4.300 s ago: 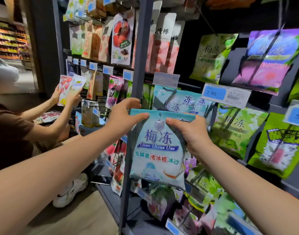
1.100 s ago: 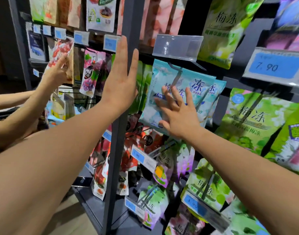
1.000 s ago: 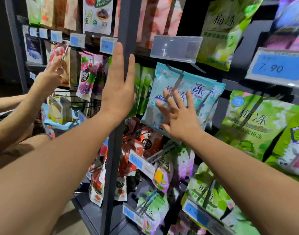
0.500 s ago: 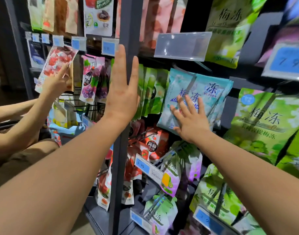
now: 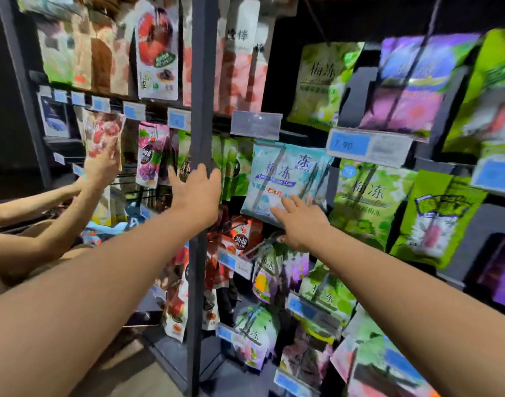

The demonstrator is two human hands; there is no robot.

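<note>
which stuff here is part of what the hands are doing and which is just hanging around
In the job: light blue packets; right hand touching the front one; left hand gripping the grey post.
Just there: green packets; 7.90 price tag; another person's hand with a red packet.

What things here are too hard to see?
Head view, blue packet: small print blurred by motion; right hand covers its lower part.
Head view, left hand: fingertips hidden over the post, grip unclear.
Head view, clear tag holder: too blurred to read.
Head view, purple packet: cut off by right edge.
</note>
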